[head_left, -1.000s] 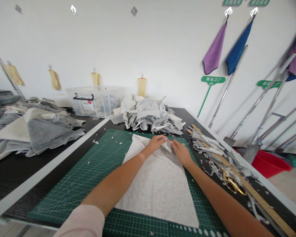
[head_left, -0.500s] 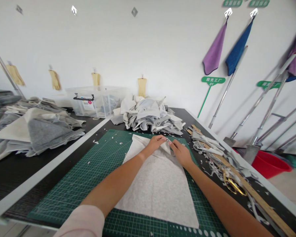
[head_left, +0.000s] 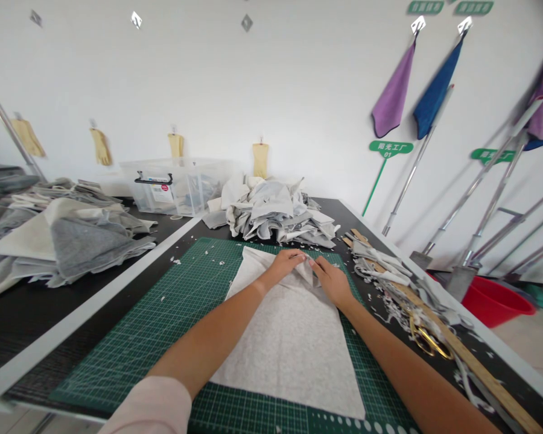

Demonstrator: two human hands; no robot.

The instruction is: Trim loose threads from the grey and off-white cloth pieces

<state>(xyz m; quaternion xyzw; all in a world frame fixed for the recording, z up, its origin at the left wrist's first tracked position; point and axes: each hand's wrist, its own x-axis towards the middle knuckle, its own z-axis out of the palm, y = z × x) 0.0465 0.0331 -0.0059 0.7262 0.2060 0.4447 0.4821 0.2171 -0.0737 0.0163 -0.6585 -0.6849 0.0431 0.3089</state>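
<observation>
A light grey piece of cloth [head_left: 289, 343] lies over the green cutting mat [head_left: 140, 337], its far edge lifted and bunched. My left hand [head_left: 288, 263] pinches that far edge from the left. Close beside it, my right hand [head_left: 332, 278] grips the same edge from the right, thumb and fingers closed on the fabric. The two hands' fingertips nearly meet, and a small fold hangs between them. The near part of the cloth rests flat on the mat.
Behind the mat is a heap of grey fabric pieces [head_left: 271, 208] next to a clear plastic box [head_left: 176, 187]. Another fabric pile [head_left: 72, 235] is at left. Along the right lie cloth scraps [head_left: 384, 265], gold-handled scissors [head_left: 428, 343] and a wooden strip [head_left: 470, 355]. A red bucket [head_left: 493, 301] stands beyond.
Almost nothing differs. Both hands stay at the cloth's far edge, with only a slight shift of the fingers and fold.
</observation>
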